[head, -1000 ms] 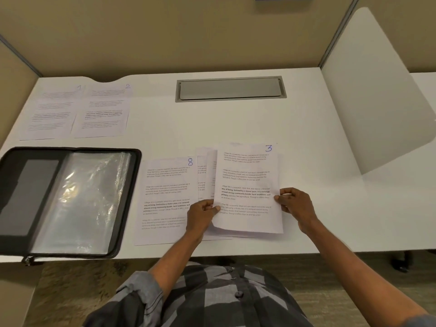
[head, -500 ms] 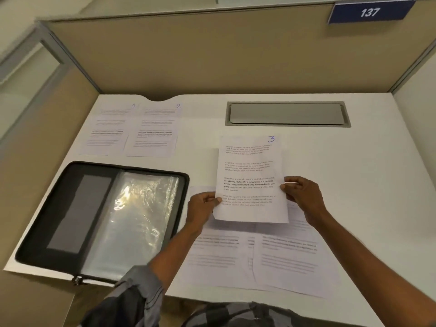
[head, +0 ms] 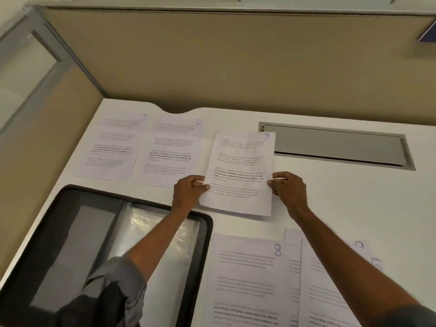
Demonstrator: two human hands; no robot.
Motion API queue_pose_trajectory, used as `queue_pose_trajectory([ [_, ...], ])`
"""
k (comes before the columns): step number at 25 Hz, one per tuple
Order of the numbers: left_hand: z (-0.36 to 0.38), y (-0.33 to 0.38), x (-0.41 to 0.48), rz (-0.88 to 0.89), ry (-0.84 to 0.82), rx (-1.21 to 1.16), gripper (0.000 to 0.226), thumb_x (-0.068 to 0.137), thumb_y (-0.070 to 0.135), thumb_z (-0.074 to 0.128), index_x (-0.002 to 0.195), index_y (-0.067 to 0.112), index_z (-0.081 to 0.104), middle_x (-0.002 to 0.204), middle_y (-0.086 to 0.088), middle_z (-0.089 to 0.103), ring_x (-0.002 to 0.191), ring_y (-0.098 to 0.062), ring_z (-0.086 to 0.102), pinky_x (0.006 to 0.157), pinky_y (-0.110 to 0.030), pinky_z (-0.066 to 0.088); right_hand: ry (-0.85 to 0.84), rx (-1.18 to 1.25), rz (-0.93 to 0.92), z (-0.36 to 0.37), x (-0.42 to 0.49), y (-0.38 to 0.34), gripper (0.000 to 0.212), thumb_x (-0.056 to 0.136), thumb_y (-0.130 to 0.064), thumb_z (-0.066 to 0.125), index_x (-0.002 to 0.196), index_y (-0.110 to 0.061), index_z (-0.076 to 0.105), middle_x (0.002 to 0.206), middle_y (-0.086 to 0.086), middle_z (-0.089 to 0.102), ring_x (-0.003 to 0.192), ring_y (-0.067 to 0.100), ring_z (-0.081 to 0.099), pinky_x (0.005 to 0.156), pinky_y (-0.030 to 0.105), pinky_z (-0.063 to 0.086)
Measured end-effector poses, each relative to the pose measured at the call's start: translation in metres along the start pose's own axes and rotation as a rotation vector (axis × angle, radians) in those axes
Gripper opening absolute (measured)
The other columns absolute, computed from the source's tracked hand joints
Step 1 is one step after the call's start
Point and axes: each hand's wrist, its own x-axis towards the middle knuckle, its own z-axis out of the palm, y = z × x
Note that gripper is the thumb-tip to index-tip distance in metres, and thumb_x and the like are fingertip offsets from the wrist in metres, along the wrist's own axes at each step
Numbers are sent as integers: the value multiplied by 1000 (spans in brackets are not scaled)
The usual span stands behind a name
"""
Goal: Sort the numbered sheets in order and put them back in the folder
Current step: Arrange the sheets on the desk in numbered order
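The left hand (head: pixel 188 193) pinched the left edge of sheet 3 (head: pixel 240 175), and the right hand (head: pixel 289 190) pinched its right edge. Sheet 3 was at the back of the white table (head: pixel 354 197), just to the right of sheet 2 (head: pixel 172 154). Its top corner lay over the grey flap (head: pixel 335 147) in the table. Sheet 1 (head: pixel 113 147) lay left of sheet 2. The black folder (head: pixel 70 232) lay open on the left. Sheet 8 (head: pixel 247 279) lay at the front, touching a loose pile of sheets (head: pixel 330 291).
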Motion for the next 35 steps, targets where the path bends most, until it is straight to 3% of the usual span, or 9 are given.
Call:
queue_pose_trajectory([
  [3,-5,-4,35,39,32,55,32,78,17,88,107,18,74,88,0,74,82,-10,69,65,-4,47,24,-24,2,26,25,1,15,84,-10,79,99,-11,73,86,2,77,81,22,76,82,40,63],
  [7,-4,-11,57,86,32,57,34,77,13,89,105,18,72,86,0,70,76,-10,65,66,-5,48,63,-66,-47,47,47,2,17,83,-16,80,99,-17,73,84,-6,77,82,17,75,87,44,61],
  [11,-1,-19,60,306,112,153,44,78,16,89,116,16,68,102,2,64,78,-6,56,71,-6,46,175,-191,-191,57,45,5,37,87,-19,79,122,-17,64,113,-8,67,102,17,66,94,36,55],
  [15,19,-17,47,539,108,333,37,95,27,72,130,19,63,126,3,60,113,-10,53,100,-23,43,79,-373,-465,75,27,20,51,91,-21,75,138,-14,54,144,3,54,131,23,49,111,29,37],
  [17,38,-20,43,597,3,413,49,103,32,59,148,16,50,153,-2,48,145,-17,36,119,-28,27,-40,-536,-487,87,18,29,59,95,-28,70,147,-13,47,158,7,41,144,24,37,117,31,29],
  [19,54,-25,42,613,-106,482,62,106,37,47,160,12,28,168,-4,22,158,-19,9,127,-30,5,-87,-665,-506,96,14,38,63,100,-36,63,154,-13,40,166,8,29,153,25,26,121,36,24],
  [23,66,-38,46,614,-153,699,68,107,47,23,163,11,8,171,-7,-2,158,-23,-9,127,-40,-6,-106,-734,-515,102,19,44,65,104,-43,53,158,-14,33,169,5,18,157,24,16,122,35,14],
  [30,67,-46,54,643,-139,799,70,106,49,18,163,10,7,171,-8,-4,158,-24,-10,128,-43,-7,-69,-754,-566,100,21,43,65,103,-49,47,157,-14,37,168,6,22,156,27,20,126,46,22],
  [35,73,-36,37,678,-78,771,68,109,45,31,163,12,11,171,-4,-2,157,-17,-14,125,-36,-15,-22,-775,-619,81,4,35,67,105,-54,31,162,-17,24,170,0,9,158,18,0,126,33,-5],
])
